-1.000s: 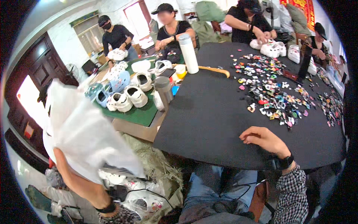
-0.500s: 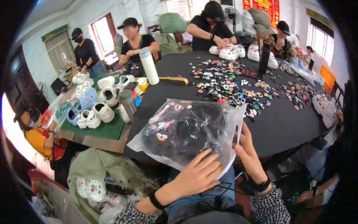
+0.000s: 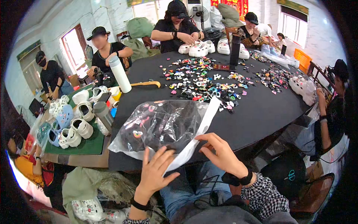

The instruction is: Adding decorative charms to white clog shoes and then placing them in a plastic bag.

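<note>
In front of me a clear plastic bag (image 3: 149,123) lies near the table's front edge. Through it show black clogs with colourful charms on them. A white flap (image 3: 203,130) along the bag's right side is folded over. My left hand (image 3: 156,173) has its fingers spread, the tips resting on the bag's near edge. At the flap's near part is my right hand (image 3: 220,151), thumb and forefinger apart. Its forefinger touches the flap or lies just over it.
Loose shoe charms (image 3: 197,82) are scattered beyond the bag. A white bottle (image 3: 120,74), a grey tumbler (image 3: 102,115) and pale clogs (image 3: 82,127) on a green mat (image 3: 91,145) stand to the left. Co-workers sit around the black table (image 3: 257,112); one handles white clogs (image 3: 199,48).
The view has swung right. The bag's right edge, upright before, now lies folded over as a flap. My left hand has turned fingers-forward, and my right hand's fingers have come over the flap.
</note>
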Motion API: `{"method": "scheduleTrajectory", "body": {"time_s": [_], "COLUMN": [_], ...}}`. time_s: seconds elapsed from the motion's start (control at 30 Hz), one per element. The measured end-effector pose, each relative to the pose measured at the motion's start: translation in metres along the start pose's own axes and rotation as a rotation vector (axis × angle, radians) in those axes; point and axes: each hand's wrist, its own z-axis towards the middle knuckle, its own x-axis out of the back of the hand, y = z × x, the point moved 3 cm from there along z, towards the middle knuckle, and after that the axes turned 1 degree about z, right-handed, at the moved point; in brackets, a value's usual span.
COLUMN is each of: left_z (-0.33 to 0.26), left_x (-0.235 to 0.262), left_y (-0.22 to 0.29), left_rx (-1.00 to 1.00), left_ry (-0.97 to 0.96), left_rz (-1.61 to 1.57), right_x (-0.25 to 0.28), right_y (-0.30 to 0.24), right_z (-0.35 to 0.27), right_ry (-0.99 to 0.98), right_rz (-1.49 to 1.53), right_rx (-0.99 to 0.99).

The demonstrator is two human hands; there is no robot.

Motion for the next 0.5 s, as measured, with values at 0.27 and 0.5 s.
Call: {"method": "scheduleTrajectory", "body": {"time_s": [0.27, 0.5], "left_z": [-0.023, -0.046], "left_x": [0.010, -0.012], "left_y": [0.062, 0.085], "left_rx": [-0.204, -0.183], "left_ry": [0.278, 0.257], "left_rz": [0.180, 0.033], "right_x": [-0.003, -0.007], "right_y": [-0.024, -0.003], "right_z": [-0.027, -0.059], "right_ry": [0.120, 0.092], "right_rz": [0.160, -0.011], "right_rx": [-0.034, -0.159]}}
